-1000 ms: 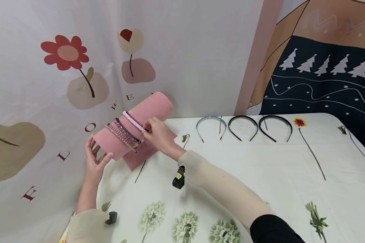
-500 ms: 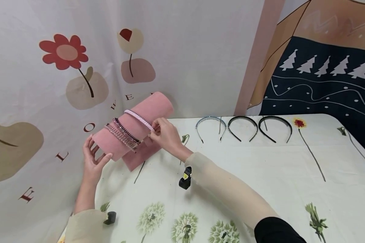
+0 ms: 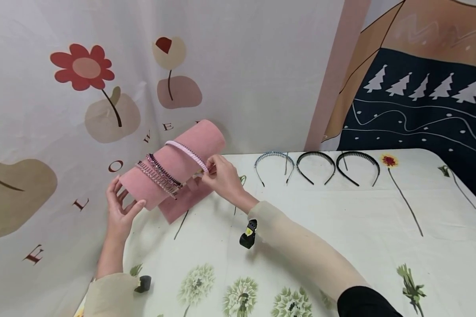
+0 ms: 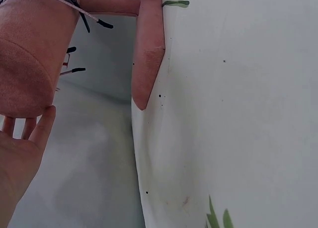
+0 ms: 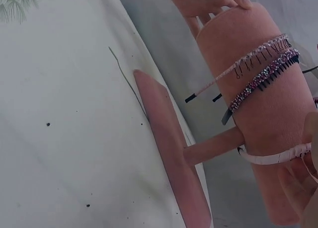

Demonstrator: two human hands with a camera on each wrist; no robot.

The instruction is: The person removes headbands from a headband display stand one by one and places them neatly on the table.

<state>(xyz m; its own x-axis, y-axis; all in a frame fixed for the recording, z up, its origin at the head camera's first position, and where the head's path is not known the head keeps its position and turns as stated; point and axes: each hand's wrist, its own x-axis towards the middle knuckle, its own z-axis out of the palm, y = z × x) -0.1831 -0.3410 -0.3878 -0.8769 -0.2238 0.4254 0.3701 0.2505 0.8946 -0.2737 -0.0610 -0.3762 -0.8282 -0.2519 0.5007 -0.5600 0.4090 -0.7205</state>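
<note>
A pink velvety headband stand (image 3: 206, 134) has a thick roll on a short post over a flat base (image 3: 182, 207). My left hand (image 3: 120, 213) holds the roll's near-left end, thumb and fingers spread around its edge; the left wrist view shows the fingertips (image 4: 47, 116) touching that end. My right hand (image 3: 224, 178) pinches the lower right part of a pale lilac toothed headband (image 3: 184, 149), which curves over the roll. Left of it on the roll sit a dark purple glittery headband (image 5: 263, 76) and a rose, clear-stoned headband (image 5: 263, 50), side by side.
On the white floral tablecloth (image 3: 321, 220) at the back lie a bluish headband (image 3: 273, 154) and two black headbands, one (image 3: 316, 153) in the middle and the other (image 3: 358, 153) further right. A printed curtain (image 3: 254, 79) hangs close behind the stand.
My right hand has moved to the right, bringing the lilac headband along the roll, away from the two glittery ones. The left hand and the stand stay nearly in place.
</note>
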